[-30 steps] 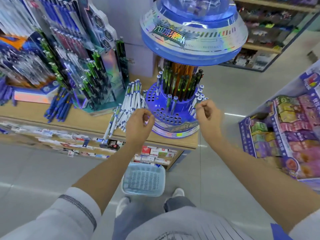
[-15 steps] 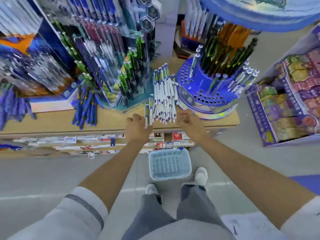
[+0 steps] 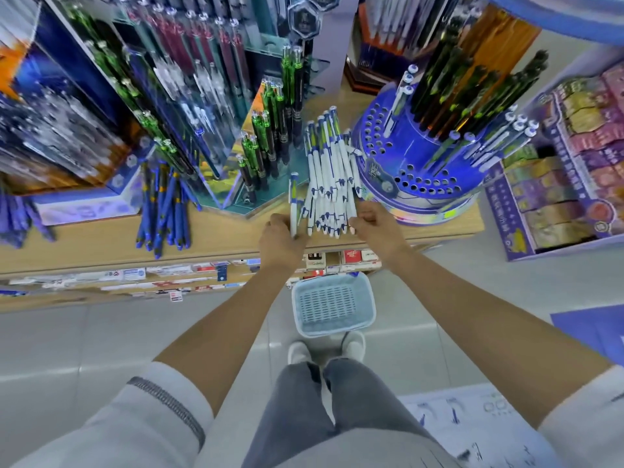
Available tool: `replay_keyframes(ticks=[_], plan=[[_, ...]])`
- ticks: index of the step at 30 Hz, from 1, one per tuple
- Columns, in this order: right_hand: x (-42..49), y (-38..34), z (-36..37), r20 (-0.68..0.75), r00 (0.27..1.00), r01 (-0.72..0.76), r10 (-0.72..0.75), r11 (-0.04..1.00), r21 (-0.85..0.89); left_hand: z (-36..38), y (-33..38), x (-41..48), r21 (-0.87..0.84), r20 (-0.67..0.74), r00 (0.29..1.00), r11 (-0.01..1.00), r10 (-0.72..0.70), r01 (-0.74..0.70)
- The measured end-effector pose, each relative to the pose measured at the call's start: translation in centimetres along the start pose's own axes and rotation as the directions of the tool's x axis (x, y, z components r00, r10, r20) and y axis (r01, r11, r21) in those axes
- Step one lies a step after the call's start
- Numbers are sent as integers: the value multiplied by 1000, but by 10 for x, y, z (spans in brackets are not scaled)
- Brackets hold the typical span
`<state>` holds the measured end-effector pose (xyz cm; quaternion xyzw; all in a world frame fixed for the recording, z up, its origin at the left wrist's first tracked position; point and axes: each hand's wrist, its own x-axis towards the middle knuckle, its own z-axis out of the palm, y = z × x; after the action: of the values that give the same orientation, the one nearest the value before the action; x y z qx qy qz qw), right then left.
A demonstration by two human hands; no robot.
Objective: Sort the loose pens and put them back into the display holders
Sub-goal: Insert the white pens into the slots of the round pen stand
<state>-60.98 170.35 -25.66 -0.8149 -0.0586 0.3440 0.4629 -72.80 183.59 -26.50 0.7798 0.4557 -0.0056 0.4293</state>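
Observation:
A heap of loose white-and-blue pens (image 3: 329,177) lies on the wooden shelf top (image 3: 101,238) between two displays. My left hand (image 3: 282,243) pinches a single white pen (image 3: 293,201) at the heap's left edge. My right hand (image 3: 376,228) has its fingers curled on the near ends of the pens at the heap's right side. To the right stands the round blue holder (image 3: 415,177) with many open holes and a few white pens and dark pens standing in it. A second heap of loose blue pens (image 3: 165,207) lies further left.
A tall tiered pen display (image 3: 189,106) with green and dark pens fills the left. A pale blue basket (image 3: 332,304) sits on the floor by my feet. A purple box of small packs (image 3: 570,170) stands at the right. Price labels line the shelf edge.
The view has tilted down and drawn closer to the shelf. Both hands dropped from the round holder to the heap of white pens, and the left now holds one pen.

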Motion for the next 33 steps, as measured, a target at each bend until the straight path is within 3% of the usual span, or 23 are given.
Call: replay_keyframes(ticks=[4,15,20,25,27,30,33], plan=[[-6,-2,-3,23,1000,14,-14,1000,-13,-8,5,-7,-130,110,988,984,-110,124],[1,-16,-1,32,998,-64,61,993,100,3,-1,-17,-470,112,973,852,-203,232],[0,-13,-4,-1,999,35,-35,998,-51,5,2,-26,-544,135,969,802,-206,246],[-13,-5,-13,-67,987,148,-145,988,38,5,10,-38,-585,189,979,792,-76,174],[-20,-8,-13,33,988,146,-152,978,148,5,15,-48,-573,268,963,808,25,138],[-33,-14,-11,292,942,85,-166,959,271,7,22,-59,-490,405,900,869,161,65],[-41,-10,-14,235,958,85,-165,945,316,6,29,-68,-440,472,858,898,203,30]])
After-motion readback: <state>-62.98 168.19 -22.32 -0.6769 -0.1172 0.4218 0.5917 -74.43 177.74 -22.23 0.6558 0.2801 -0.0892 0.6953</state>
